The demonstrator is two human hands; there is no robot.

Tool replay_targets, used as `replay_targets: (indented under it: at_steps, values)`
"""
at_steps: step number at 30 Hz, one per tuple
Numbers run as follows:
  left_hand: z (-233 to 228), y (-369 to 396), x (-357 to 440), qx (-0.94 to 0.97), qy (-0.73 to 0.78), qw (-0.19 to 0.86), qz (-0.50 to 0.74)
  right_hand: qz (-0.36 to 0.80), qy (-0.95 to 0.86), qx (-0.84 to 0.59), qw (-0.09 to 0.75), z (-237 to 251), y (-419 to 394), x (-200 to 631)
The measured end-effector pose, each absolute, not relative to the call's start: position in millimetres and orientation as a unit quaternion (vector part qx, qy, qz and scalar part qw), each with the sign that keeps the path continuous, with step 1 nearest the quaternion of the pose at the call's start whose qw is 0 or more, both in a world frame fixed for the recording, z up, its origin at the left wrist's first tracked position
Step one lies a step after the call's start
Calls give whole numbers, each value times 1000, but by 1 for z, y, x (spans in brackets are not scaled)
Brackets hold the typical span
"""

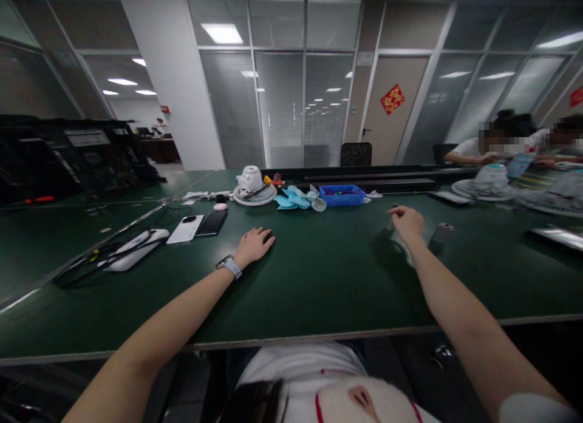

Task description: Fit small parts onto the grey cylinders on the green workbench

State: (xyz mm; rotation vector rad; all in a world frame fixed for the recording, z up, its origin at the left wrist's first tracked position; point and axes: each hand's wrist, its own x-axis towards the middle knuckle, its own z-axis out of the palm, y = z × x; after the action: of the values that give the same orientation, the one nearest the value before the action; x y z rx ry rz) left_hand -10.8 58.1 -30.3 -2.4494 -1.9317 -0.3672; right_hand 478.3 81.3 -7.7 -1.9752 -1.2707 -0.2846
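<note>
Head view showed the left hand (254,244) lying flat and open on the green table (319,289), watch on its wrist. Right hand (405,221) hovered, fingers pinched, perhaps on something small; I couldn't tell. A grey cylinder (441,233) stood just beside it; phones (198,226), fan parts (253,187) and blue tray (342,195) lay beyond.

Matt green table mat (319,277), glossy blue plastic tray (342,196)

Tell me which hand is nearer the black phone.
Left. The left hand lies flat on the green table, just right of the black phone; the right hand is much farther right.
</note>
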Motion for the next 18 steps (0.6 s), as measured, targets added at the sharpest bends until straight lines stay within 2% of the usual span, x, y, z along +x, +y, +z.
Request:
replay_targets:
  at_steps: [8, 18]
  values:
    - [-28, 56, -10, -780, -616, -6, -113, -125, -511, -768, 366, -10, 87, 488]
    - [-29, 56, -11, -783, -607, -14, -139, -140, -469, -768, 414, -21, 84, 480]
